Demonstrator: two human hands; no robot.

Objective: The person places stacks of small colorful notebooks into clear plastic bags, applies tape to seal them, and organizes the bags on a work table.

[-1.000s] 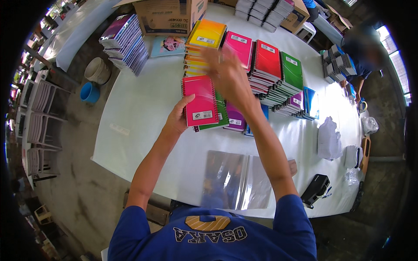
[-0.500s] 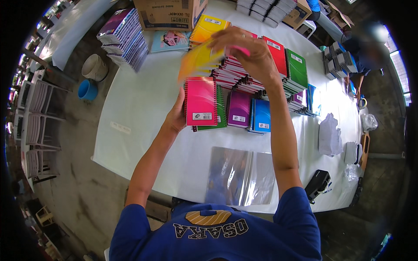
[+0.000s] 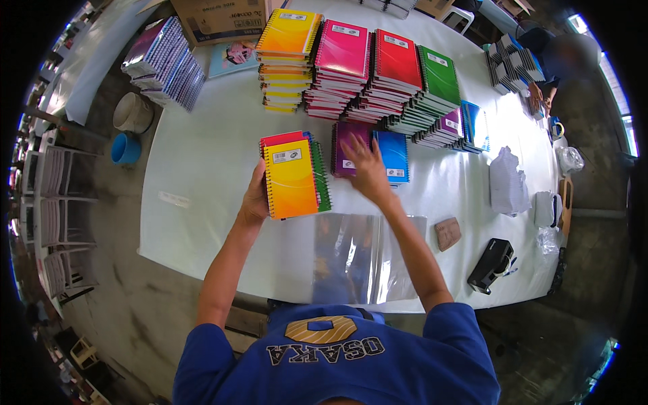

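Observation:
My left hand (image 3: 254, 197) grips the left side of a small pile of spiral notebooks. A yellow-orange notebook (image 3: 291, 179) is on top; red and green edges show from under it. My right hand (image 3: 368, 169) hovers over or touches a purple spiral notebook (image 3: 343, 152), its fingers spread and holding nothing. Whether the fingertips rest on the cover I cannot tell. Just right of it lies a blue spiral notebook (image 3: 393, 158). Behind are tall stacks of yellow notebooks (image 3: 287, 34), pink notebooks (image 3: 342, 50), red notebooks (image 3: 397, 61) and green notebooks (image 3: 440, 77).
Clear plastic sheets (image 3: 364, 260) lie at the table's near edge. To the right are a brown block (image 3: 447, 233), a black tape dispenser (image 3: 491, 264) and a white bag (image 3: 508, 182). A book stack (image 3: 165, 64) and cardboard box (image 3: 219, 20) stand far left. Another person works far right.
The yellow notebook that my right hand carried now lies on the pile in my left hand. My right hand has let go and come down to the purple notebook. The view has shifted slightly.

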